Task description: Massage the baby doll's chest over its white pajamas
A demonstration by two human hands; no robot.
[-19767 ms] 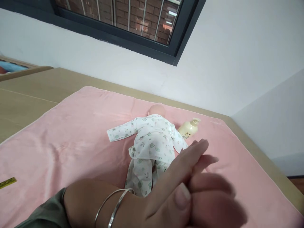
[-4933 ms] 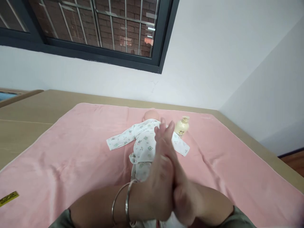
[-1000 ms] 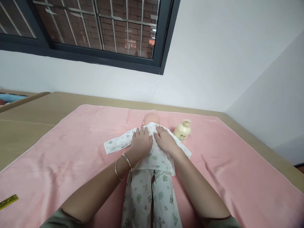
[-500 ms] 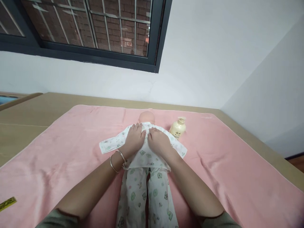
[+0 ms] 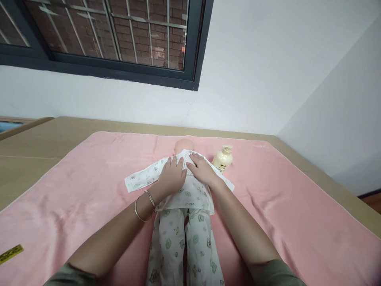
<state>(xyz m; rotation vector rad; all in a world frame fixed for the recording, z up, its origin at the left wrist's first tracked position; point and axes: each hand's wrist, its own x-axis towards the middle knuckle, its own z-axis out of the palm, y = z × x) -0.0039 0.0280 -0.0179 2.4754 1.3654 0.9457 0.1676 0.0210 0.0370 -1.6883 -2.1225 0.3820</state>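
A baby doll [image 5: 183, 145] in a white printed sleepsuit [image 5: 184, 222] lies face down on a pink blanket [image 5: 89, 190], its head toward the wall. Both of my palms lie flat on its upper back, fingers spread. My left hand [image 5: 172, 174], with two thin bangles on the wrist, rests on the left shoulder side. Touching it on the right, my right hand [image 5: 202, 170] covers the other shoulder. Neither hand holds anything.
A cream pump bottle [image 5: 222, 159] lies on the blanket just right of the doll's shoulder. The blanket covers a tan surface [image 5: 35, 147] against a white wall under a barred window. A yellow tag [image 5: 10, 254] lies at the near left.
Earlier my palms were rubbed together above the doll; they then came down onto its back. Over the last second they have shifted only slightly on the upper back.
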